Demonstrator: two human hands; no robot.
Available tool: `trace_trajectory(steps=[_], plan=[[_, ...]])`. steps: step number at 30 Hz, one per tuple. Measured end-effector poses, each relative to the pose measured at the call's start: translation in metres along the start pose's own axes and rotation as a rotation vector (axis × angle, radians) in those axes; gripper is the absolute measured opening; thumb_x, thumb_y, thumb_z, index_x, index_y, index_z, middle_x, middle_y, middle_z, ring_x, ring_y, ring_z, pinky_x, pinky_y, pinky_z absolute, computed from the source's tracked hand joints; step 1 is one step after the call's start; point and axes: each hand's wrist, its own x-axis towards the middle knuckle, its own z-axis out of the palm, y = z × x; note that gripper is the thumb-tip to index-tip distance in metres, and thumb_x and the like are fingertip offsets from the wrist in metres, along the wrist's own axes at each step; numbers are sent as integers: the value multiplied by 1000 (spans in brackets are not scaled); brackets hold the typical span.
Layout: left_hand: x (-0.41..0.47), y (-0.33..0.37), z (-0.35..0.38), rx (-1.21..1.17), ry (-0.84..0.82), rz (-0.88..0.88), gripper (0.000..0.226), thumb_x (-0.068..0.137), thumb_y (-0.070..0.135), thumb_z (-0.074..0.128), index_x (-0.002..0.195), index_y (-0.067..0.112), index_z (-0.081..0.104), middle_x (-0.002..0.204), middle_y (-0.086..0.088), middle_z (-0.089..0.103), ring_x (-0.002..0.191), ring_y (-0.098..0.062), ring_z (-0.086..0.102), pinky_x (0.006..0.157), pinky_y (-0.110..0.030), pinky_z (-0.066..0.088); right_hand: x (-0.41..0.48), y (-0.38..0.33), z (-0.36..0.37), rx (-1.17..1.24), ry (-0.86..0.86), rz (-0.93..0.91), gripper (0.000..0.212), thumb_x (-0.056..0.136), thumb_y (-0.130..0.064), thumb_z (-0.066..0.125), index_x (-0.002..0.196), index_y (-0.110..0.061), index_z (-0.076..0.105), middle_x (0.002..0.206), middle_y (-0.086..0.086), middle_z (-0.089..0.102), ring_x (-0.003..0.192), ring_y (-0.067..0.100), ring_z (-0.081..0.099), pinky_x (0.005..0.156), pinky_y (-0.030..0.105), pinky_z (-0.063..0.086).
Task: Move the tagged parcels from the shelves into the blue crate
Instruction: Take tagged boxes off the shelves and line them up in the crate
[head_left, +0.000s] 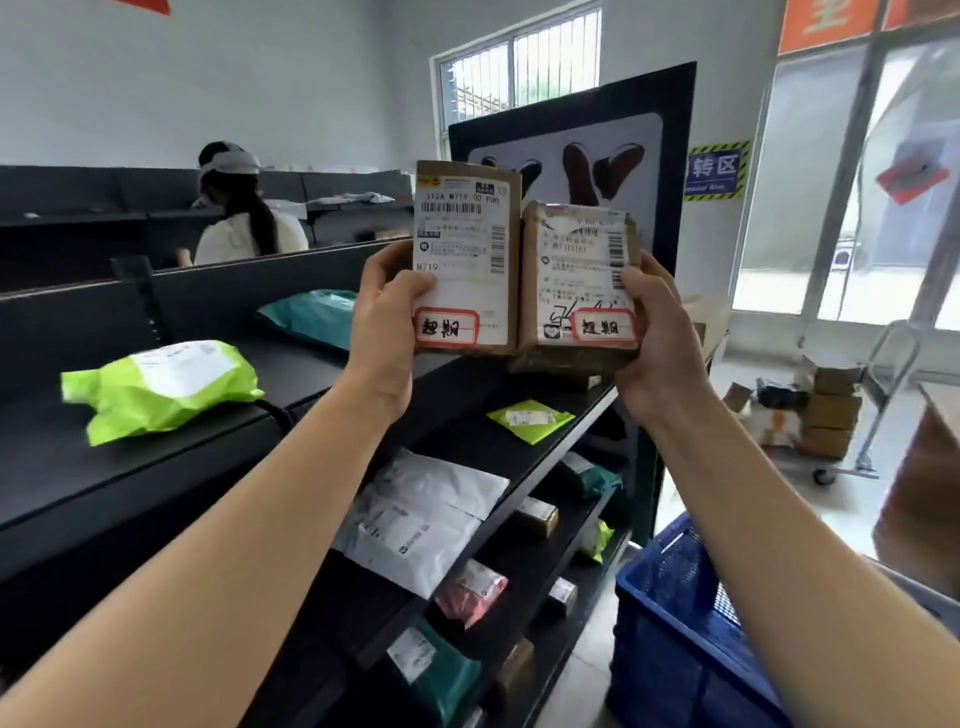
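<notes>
Head view, left hand (387, 325) gripping tall parcel (465, 234), right hand (658, 335) gripping squat parcel (576, 270)

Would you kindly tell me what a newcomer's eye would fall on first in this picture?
Two cardboard parcels held up side by side at the centre: the left hand grips the taller parcel, the right hand the squatter parcel, each with a red-bordered tag near its bottom. A bright green mailer lies on the top shelf at left; the blue crate stands at lower right.
</notes>
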Motion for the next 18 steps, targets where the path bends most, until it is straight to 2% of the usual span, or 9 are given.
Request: trace_trajectory(steps=[2, 4, 6, 8, 11, 14, 18], plan=[[3, -18, 38, -17, -47, -36, 25, 90, 13, 47, 108, 29, 52, 102, 0, 67, 84, -19, 67, 77, -46, 58, 5, -19, -37, -21, 35, -22, 25, 89, -12, 51, 113, -17, 56, 104, 9, 70, 92, 25, 69, 85, 44, 56], [5, -36, 77, -60, -98, -55, 24, 90, 12, 47, 110, 25, 51, 103, -2, 67, 78, -14, 68, 64, -31, 58, 8, -40, -72, -46, 62, -54, 23, 91, -9, 48, 112, -15, 55, 104, 10, 69, 93, 26, 68, 88, 47, 53], [6, -52, 110, -108, -133, -78, 23, 90, 10, 48, 109, 24, 52, 101, -1, 68, 73, -10, 69, 58, -23, 54, 10, -57, -103, -71, 82, -77, 27, 91, -7, 47, 116, -12, 53, 107, 12, 67, 95, 29, 67, 88, 47, 53], [6, -72, 142, -139, -183, -120, 24, 90, 11, 49, 110, 24, 52, 101, -1, 69, 73, -10, 70, 59, -24, 53, 12, -73, -136, -104, 131, -87, 31, 89, -7, 49, 120, -10, 51, 110, 13, 66, 97, 31, 66, 88, 48, 53], [7, -101, 182, -141, -267, -168, 26, 90, 13, 49, 113, 23, 51, 105, -3, 68, 78, -13, 70, 61, -26, 55, 14, -89, -181, -152, 235, -86, 50, 86, -8, 51, 135, -6, 43, 120, 17, 63, 102, 33, 66, 90, 49, 54], [11, -127, 212, -141, -329, -199, 22, 90, 13, 49, 107, 26, 51, 108, -4, 67, 87, -18, 69, 67, -30, 57, 15, -93, -215, -179, 283, -79, 41, 88, -8, 49, 129, -9, 48, 116, 16, 64, 98, 29, 68, 87, 47, 55], [26, -172, 244, -99, -425, -263, 28, 89, 16, 50, 117, 22, 49, 118, -11, 64, 94, -24, 67, 76, -39, 57, 20, -89, -257, -207, 382, -78, 43, 90, -8, 48, 132, -7, 47, 116, 15, 65, 94, 26, 70, 79, 40, 58]])
